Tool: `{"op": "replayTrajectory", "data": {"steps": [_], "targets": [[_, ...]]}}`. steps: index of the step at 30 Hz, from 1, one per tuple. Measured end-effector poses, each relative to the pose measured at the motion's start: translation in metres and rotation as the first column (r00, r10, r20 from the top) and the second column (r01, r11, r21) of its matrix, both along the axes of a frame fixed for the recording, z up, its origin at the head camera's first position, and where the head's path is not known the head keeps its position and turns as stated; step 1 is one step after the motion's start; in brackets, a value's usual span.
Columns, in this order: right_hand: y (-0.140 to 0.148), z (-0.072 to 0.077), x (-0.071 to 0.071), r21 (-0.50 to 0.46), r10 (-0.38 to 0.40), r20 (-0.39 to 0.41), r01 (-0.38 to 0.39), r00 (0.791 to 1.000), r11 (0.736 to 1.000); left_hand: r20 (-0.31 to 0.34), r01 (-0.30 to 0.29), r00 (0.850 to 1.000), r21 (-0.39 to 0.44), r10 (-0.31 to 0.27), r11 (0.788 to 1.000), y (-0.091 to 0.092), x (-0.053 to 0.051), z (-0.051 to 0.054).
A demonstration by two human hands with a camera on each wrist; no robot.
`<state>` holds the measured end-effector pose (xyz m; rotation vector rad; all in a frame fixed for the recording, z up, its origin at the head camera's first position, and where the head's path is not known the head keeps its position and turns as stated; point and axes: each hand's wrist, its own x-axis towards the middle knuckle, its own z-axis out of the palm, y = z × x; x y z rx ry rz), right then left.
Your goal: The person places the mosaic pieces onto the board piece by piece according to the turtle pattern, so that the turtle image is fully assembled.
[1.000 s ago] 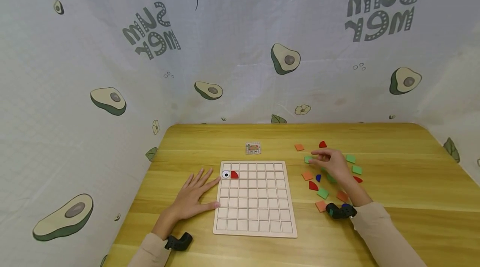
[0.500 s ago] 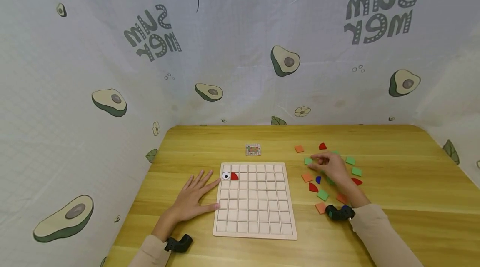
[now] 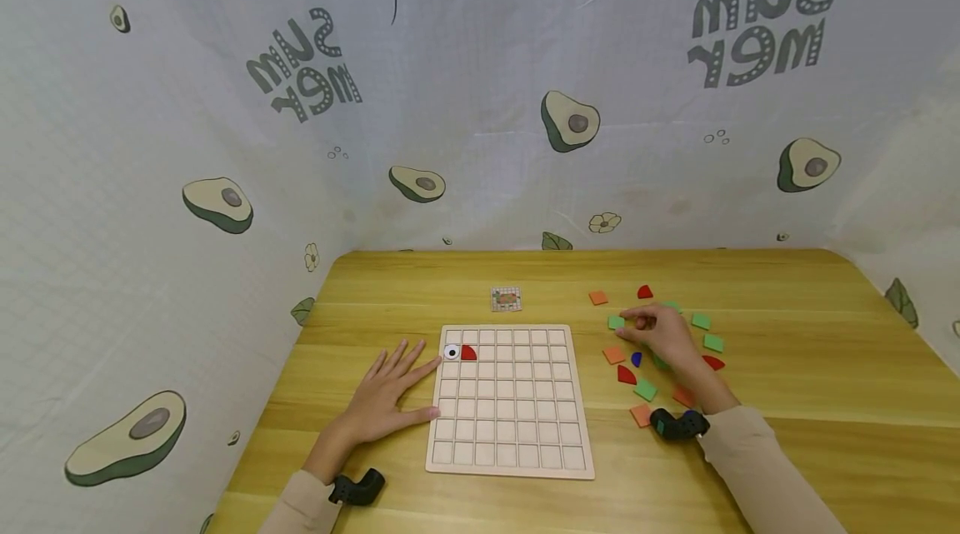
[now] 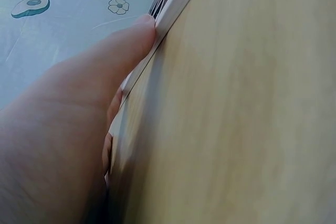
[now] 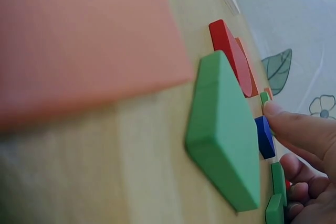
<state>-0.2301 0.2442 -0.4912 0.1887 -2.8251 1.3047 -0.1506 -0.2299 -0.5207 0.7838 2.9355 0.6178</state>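
A pale wooden grid board (image 3: 504,401) lies on the table in the head view. A white eye tile (image 3: 452,352) and a red quarter-circle tile (image 3: 468,352) sit in its second row at the left. My left hand (image 3: 382,396) lies spread on the table, thumb and index fingertips touching the board's left edge. To the right of the board, my right hand (image 3: 663,338) has its thumb and index finger at opposite edges of a green square tile (image 3: 615,322), pinching it at the tabletop. The right wrist view shows the thumb (image 5: 275,111) against that tile, mostly hidden.
Around my right hand lie several loose tiles: orange squares (image 3: 613,355), green squares (image 3: 645,389), red quarter circles (image 3: 626,374) and a blue piece (image 3: 636,359). A small printed pattern card (image 3: 506,299) lies behind the board. A patterned cloth (image 3: 480,101) hangs behind the table.
My right hand has shifted slightly, its thumb and index finger now closer together at the green tile. Another green tile shows behind the knuckles. My left hand and the board stay still.
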Motion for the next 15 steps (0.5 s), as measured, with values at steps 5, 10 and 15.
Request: {"op": "replayTrajectory", "data": {"steps": [5, 10, 15], "targets": [[-0.0008, 0.0009, 0.0012, 0.003, 0.008, -0.015, -0.008, 1.000, 1.000, -0.010, 0.002, 1.000, 0.000, -0.002, 1.000, 0.0000, -0.0001, -0.0009], [-0.0009, 0.0011, 0.0020, 0.018, 0.019, -0.022, -0.019, 1.000, 1.000, -0.010, 0.004, 1.000, 0.006, -0.003, 1.000, 0.0001, 0.0002, -0.0006], [-0.0020, 0.0017, 0.0021, 0.040, 0.023, -0.024, -0.022, 0.999, 0.999, -0.008, 0.000, 1.000, 0.008, 0.000, 1.000, -0.0001, 0.0009, 0.0000]]}}
